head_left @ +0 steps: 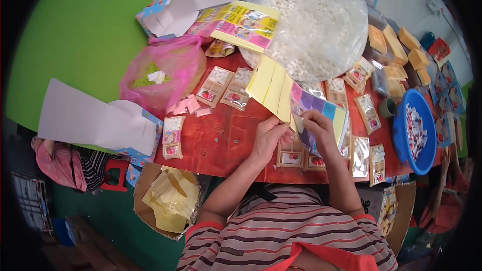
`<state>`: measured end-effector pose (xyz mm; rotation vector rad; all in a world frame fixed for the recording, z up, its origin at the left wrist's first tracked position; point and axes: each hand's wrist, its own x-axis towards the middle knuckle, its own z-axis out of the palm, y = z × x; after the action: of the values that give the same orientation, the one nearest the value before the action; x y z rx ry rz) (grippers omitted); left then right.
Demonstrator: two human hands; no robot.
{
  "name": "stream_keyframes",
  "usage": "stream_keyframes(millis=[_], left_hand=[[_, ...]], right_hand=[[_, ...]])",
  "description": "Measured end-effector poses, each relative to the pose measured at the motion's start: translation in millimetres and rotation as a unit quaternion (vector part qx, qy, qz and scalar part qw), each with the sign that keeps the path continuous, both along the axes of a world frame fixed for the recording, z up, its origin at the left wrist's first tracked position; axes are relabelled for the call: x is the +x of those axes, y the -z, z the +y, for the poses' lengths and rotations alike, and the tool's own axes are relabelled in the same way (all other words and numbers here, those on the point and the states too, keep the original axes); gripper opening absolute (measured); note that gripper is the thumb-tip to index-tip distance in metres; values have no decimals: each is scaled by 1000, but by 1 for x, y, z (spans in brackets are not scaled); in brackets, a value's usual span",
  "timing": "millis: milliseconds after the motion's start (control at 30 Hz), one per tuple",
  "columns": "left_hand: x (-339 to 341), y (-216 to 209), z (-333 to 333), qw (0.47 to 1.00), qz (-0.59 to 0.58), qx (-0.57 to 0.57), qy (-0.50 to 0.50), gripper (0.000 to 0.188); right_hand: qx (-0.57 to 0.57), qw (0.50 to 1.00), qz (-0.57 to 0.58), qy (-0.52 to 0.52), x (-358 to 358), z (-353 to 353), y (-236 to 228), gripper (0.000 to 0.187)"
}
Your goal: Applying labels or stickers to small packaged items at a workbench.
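Note:
Both my hands are together over the near edge of the red table, on a folded sticker sheet. My left hand (271, 139) pinches the lower edge of its pale yellow backing (271, 83). The colourful printed half (311, 103), purple and blue, lies against my right hand (319, 126), whose fingers are bent around a small pale piece at the sheet's edge. Whether that piece is loose or still joined to the sheet, I cannot tell. Beneath and beside my hands lie several small wooden compartment trays (360, 153) with white pieces and strawberry-print labels.
A large clear bag of white pieces (316, 25) fills the table's back. More sticker sheets (246, 22) lie beside it. A pink plastic bag (163, 73) stands left; a blue basin of small packets (412, 130) stands right. A carton of yellow paper scraps (168, 198) sits below the table edge.

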<state>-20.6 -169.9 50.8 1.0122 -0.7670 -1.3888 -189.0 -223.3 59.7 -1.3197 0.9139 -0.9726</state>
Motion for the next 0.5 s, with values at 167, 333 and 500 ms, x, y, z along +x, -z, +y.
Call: stream_keyframes(millis=[167,333,500], left_hand=[[42,-19,-14,992,6,-74,-103,14],[121,-27,-37,957,11,-150,-250,8],[188,-37,-37,928,63,-172,-324,6]], right_hand=[[128,947,-290,-55,-41,-37,-9,15],[61,931,-360,-4,-79,-52,-23,25],[86,900,-426,17,-103,-47,-21,29]])
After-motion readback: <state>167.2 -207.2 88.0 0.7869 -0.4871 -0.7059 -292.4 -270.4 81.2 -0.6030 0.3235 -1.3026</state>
